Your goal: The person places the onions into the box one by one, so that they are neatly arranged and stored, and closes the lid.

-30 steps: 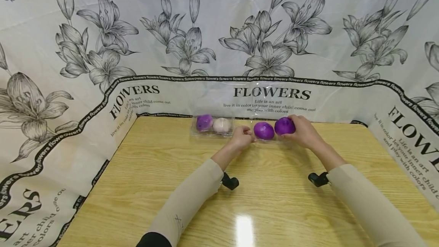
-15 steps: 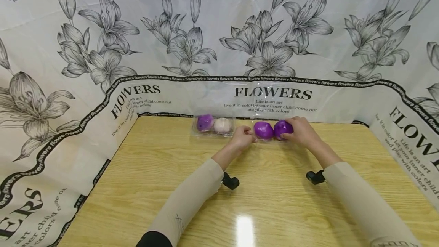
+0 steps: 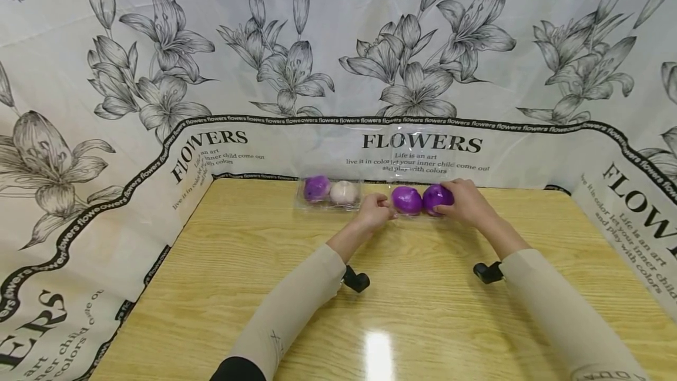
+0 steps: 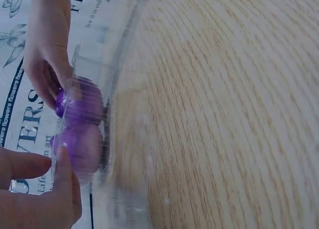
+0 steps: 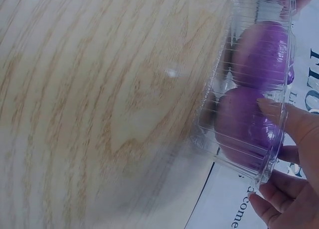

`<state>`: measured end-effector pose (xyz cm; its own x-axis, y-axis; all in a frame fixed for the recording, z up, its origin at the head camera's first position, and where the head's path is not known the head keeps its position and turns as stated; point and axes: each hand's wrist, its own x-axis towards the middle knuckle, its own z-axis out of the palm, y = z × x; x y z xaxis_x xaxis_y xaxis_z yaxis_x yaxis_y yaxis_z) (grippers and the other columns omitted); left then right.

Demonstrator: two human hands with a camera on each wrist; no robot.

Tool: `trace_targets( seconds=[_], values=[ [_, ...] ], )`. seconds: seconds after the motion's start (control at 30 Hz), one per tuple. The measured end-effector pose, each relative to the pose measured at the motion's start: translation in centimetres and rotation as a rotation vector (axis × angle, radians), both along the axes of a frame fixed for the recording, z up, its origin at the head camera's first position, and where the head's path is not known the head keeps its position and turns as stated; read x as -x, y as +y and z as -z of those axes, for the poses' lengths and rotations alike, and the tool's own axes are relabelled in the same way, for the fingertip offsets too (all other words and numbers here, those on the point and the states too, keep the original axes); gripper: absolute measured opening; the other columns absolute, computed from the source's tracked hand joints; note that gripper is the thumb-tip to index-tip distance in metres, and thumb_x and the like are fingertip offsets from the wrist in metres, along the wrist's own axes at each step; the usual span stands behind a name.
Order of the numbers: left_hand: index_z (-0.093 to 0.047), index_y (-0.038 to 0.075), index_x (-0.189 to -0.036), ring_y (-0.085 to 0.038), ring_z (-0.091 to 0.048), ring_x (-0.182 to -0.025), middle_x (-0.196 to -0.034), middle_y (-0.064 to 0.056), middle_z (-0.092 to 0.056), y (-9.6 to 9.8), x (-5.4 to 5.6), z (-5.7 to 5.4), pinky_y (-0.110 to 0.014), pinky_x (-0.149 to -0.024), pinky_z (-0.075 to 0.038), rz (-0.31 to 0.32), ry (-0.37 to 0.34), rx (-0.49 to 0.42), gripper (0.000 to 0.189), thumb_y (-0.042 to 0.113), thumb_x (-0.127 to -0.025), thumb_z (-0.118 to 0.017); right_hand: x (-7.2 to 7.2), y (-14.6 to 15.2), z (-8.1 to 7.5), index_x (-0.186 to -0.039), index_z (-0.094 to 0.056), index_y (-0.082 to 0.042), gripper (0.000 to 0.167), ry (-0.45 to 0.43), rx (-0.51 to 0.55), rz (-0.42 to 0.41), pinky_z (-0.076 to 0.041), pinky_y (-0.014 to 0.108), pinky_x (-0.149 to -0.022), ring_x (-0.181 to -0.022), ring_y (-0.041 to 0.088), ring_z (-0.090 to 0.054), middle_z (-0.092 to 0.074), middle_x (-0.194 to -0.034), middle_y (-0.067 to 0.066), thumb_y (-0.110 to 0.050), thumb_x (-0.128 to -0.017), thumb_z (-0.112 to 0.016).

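In the head view, a clear plastic clamshell box [image 3: 400,215] stands at the back of the table with its lid raised. Inside sit two glossy purple balls side by side, the left ball [image 3: 406,200] and the right ball [image 3: 436,199]. My left hand [image 3: 374,211] pinches the box's rim at its left end, thumb and forefinger showing in the left wrist view. My right hand [image 3: 465,200] holds the right purple ball [image 5: 241,127] from above, its thumb over the ball. Some right fingers lie by the end wall in the right wrist view.
Left of my left hand stands another clear box [image 3: 328,207], holding a purple ball [image 3: 316,189] and a whitish ball [image 3: 344,193]. A flower-printed cloth [image 3: 296,151] rises behind the wooden table [image 3: 412,310]. Black wrist mounts [image 3: 355,280] jut from both sleeves.
My right hand has moved slightly left and down with its purple ball, which now sits closer to the left ball. My left hand has stayed at the box's rim.
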<state>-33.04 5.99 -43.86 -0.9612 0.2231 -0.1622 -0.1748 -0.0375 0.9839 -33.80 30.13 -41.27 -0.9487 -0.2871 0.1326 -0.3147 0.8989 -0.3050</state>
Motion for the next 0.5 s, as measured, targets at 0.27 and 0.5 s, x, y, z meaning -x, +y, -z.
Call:
trace_targets(
  seconds=[0.27,0.5],
  values=[
    [-0.038,-0.017,-0.146,-0.044,-0.061,-0.116,-0.122,-0.026,-0.056,0.0,-0.1,0.0,-0.034,-0.097,-0.061,0.001,-0.006,-0.005,0.06,-0.022,-0.088,-0.053,0.1,0.7,-1.0,-0.147,-0.038,0.015,0.077,0.001,0.024,0.067,-0.031,0.076,-0.113,-0.131,0.063,-0.033,-0.038,-0.142,0.045,-0.034,-0.096,-0.07],
    [-0.036,-0.017,-0.146,-0.039,-0.063,-0.112,-0.125,-0.027,-0.055,0.0,0.0,0.0,-0.037,-0.102,-0.059,0.009,-0.002,-0.01,0.061,-0.022,-0.088,-0.052,1.6,1.8,-1.9,-0.148,-0.028,0.021,0.076,-0.014,0.126,0.114,-0.027,0.074,-0.117,-0.135,0.063,-0.031,-0.032,-0.145,0.047,-0.03,-0.102,-0.061]
  ],
)
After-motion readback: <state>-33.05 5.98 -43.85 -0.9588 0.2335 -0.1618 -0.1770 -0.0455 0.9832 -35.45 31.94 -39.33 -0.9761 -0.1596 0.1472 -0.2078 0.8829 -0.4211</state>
